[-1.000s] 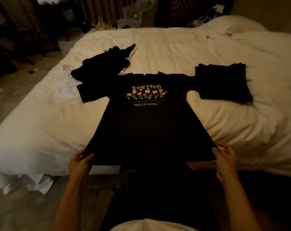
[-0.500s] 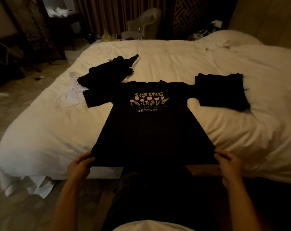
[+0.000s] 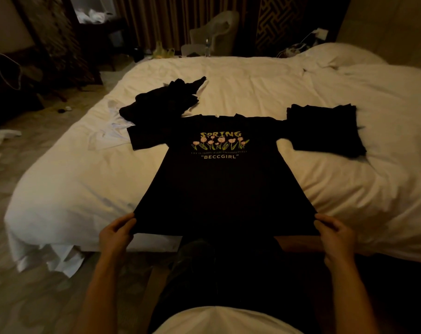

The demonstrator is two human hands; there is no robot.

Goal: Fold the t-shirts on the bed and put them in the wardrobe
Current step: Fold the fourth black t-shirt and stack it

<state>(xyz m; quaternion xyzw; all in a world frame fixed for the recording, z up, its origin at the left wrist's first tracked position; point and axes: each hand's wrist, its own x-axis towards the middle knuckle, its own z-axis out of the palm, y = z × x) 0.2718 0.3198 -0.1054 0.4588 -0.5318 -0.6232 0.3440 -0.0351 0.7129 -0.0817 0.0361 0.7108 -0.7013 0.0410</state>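
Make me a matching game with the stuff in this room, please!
Things:
1. printed t-shirt
2. folded black stack
3. crumpled black pile
4. white chair

Places or states:
A. bunched up, on the person's left
B. beyond the bed, by the curtains
C. spread flat, hem gripped by left hand and right hand
D. squared off, on the person's right

Pairs: 1-C, 2-D, 3-A, 4-B

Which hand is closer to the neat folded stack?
Right. The right hand grips the shirt hem on the same side as the folded stack; the left hand grips the opposite corner, farther away.
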